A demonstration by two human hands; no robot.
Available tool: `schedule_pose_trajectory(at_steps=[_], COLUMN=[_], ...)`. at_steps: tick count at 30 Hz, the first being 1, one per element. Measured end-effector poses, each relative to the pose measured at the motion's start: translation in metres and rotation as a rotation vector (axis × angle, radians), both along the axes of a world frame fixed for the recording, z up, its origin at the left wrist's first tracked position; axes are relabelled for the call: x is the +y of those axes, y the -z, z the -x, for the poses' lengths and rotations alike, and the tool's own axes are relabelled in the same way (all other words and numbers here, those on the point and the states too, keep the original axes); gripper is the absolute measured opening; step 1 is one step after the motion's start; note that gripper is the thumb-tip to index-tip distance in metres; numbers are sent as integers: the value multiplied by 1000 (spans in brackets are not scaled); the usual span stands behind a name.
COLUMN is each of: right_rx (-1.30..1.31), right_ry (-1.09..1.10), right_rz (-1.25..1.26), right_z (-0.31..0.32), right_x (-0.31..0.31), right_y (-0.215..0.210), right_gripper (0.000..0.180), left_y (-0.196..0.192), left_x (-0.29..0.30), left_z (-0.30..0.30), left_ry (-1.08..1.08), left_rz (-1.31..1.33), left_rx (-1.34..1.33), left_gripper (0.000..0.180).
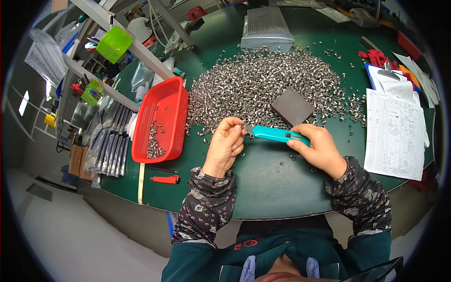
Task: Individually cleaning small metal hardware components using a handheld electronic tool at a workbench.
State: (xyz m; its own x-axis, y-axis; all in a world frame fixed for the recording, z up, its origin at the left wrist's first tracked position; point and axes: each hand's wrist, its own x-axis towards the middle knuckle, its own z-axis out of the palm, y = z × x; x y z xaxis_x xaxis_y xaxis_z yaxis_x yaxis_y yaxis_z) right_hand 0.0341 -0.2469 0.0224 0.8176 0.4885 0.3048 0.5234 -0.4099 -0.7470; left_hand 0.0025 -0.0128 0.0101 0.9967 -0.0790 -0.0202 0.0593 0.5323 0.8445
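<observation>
A green table serves as the landmark. At its left edge a red perforated basket is set, with a few small metal parts lying in its lower end. Just below the basket, near the table's front-left rim, a red-handled tool is laid flat.

At the middle of the table the left hand is raised, its fingers curled almost shut, and a small metal ring is pinched between thumb and fingertips. The left forearm is brought up from the near edge of the table in a patterned sleeve, the wrist bent so that the fingertips point to the right.

Just to the right of that hand, a turquoise utility knife is gripped by the right hand, which is closed around the rear of its handle; the knife's tip is held touching or just beside the ring, and which cannot be told. The right forearm is angled in from the table's near-right edge.

Beyond both hands, toward the far side of the table, a wide heap of metal rings is spread, and a dark flat block is laid on its near edge. At the table's right side a printed sheet is placed.
</observation>
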Motion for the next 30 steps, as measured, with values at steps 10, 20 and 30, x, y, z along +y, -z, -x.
schedule_pose_trajectory(at_steps=[10,20,30], right_rx=[94,-39,-268], right_ry=[-63,-6,57], right_rz=[-16,91,127], right_z=[-2,2,2], right_x=[0,-1,0], right_y=[6,0,-1], right_gripper=[28,26,23], left_y=[1,2,4], left_x=[-2,-1,3], left_z=[0,2,1], left_ry=[26,-5,38], left_rz=[-47,-55,-10], left_rx=[-42,31,72], left_gripper=[9,10,11])
